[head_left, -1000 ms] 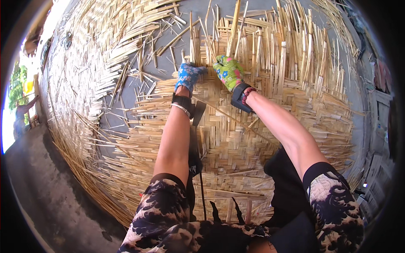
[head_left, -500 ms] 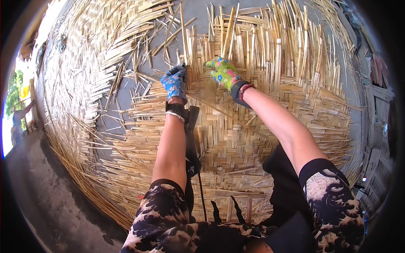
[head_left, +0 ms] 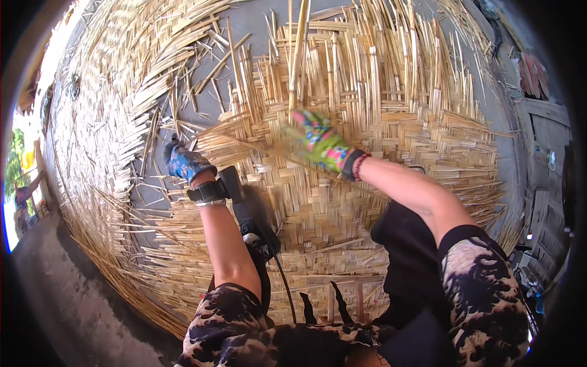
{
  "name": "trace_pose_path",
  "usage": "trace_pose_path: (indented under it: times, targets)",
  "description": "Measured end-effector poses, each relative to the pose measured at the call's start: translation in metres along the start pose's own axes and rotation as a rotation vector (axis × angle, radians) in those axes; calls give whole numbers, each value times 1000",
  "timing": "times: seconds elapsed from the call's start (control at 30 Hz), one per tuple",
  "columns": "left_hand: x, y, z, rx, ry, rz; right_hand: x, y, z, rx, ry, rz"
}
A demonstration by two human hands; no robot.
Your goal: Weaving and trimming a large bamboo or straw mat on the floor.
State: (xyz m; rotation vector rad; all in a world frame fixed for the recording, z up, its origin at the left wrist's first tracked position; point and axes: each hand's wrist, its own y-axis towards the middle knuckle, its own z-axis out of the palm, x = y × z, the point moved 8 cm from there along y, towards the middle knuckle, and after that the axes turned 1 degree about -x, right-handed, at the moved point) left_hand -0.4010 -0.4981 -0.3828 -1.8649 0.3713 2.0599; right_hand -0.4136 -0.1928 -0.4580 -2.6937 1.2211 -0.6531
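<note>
My left hand [head_left: 185, 161], in a blue flowered glove with dark fingertips, hovers near the left edge of a woven mat [head_left: 324, 214] of flat straw-coloured reed strips. Its fingers are drawn together; whatever they may hold does not show. Toward the middle of the mat is my right hand [head_left: 321, 142], in a green flowered glove. Motion smears its fingers, so their grip is unclear. Just beyond it, loose upright strips [head_left: 298, 52] stick out from the mat's far edge. A thin strip [head_left: 244, 144] slants across the weave between my hands.
Another woven mat [head_left: 101, 128] lies at the left, with broken reed pieces [head_left: 214, 82] on the grey floor between. A raised concrete edge [head_left: 67, 281] runs along the lower left. Grey wooden boards [head_left: 547, 144] stand at the right. A person [head_left: 25, 199] is at the far left.
My left hand has swung left and nearer, away from the mat's far edge. My right hand has come slightly nearer. The view has shifted a little.
</note>
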Motion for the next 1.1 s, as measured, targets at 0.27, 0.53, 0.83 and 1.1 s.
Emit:
trace_pose_path:
  times: [0.27, 0.53, 0.83, 1.1]
  targets:
    - [-17, -157, 107, 412, 1024, 561, -89, -41, -49, -35, -105, 555]
    - [54, -194, 138, 1135, 1460, 747, -71, -34, -48, 113, -196, 541]
    - [50, -195, 131, 1145, 1573, 620, -173, -136, -111, -642, 851, 427]
    - [44, -207, 142, 1010, 1577, 706, -286, -212, -78, 69, -132, 694]
